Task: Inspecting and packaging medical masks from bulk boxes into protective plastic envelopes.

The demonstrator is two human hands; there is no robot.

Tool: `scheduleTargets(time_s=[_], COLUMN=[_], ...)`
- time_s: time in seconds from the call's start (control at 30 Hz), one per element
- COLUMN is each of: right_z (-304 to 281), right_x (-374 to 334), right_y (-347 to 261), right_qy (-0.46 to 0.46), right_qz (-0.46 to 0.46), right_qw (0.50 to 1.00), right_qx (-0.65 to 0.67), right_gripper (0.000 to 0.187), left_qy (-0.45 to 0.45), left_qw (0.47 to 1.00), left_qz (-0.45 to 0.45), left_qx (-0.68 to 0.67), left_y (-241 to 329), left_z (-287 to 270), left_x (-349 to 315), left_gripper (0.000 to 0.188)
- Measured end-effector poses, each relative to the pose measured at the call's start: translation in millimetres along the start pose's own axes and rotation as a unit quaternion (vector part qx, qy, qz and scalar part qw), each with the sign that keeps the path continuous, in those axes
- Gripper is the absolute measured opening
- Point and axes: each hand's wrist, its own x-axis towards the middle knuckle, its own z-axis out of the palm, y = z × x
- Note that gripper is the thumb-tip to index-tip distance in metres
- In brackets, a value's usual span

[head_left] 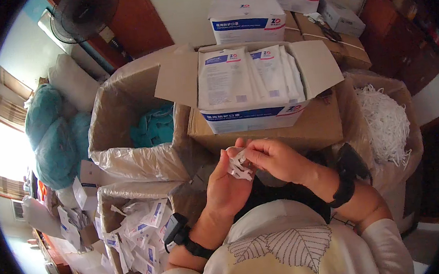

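Observation:
In front of my chest, both hands meet at a small white piece with notched, uneven edges [239, 169]. It looks thin; its exact kind I cannot make out. My left hand [226, 188] cradles it from below, palm turned up and thumb raised beside it. From the other side my right hand [278, 158] pinches its upper end between thumb and fingers. Just beyond the hands stands an open white carton [254, 120] with a blue band. Flat white packets [223, 80] with blue and red print fill it upright. Neither hand touches the carton.
Left of the carton, a plastic-lined box [129, 167] holds teal pieces [157, 126]. Below it, another box contains white packets [147, 230]. White cords [383, 121] fill a lined box at right. Closed cartons [245, 21] stack behind; a fan [83, 16] stands back left.

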Motion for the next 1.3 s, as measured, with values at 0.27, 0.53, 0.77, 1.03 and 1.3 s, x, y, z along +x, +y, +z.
scheduleTargets(time_s=[0.27,0.53,0.77,1.03,1.3], right_z=[22.5,17.2,8.2,18.1,19.9], right_x=[-16.9,-8.4,-10.9,-12.9,-31.3], right_y=[-15.2,-4.0,1.6,16.3,0.3], right_qy=[0.035,-0.008,-0.110,-0.108,-0.120], right_qz=[-0.223,-0.132,0.164,0.108,-0.005], right_qw=[0.885,0.862,0.980,0.987,0.976], right_qx=[-0.407,-0.489,0.030,0.046,-0.183], right_gripper=[0.021,0.015,0.015,0.021,0.024], left_qy=[-0.018,0.074,0.076,0.081,0.148], left_qw=[0.998,0.993,0.968,0.932,0.922], left_qz=[0.052,0.063,0.173,0.174,0.267], left_qx=[0.028,0.067,0.163,0.308,0.237], left_y=[-6.7,-10.9,-12.0,-18.0,10.4], left_z=[-3.8,-12.1,-4.0,-7.9,2.7], left_x=[4.8,6.1,6.1,4.2,21.4], left_gripper=[0.032,0.033,0.036,0.038,0.038])
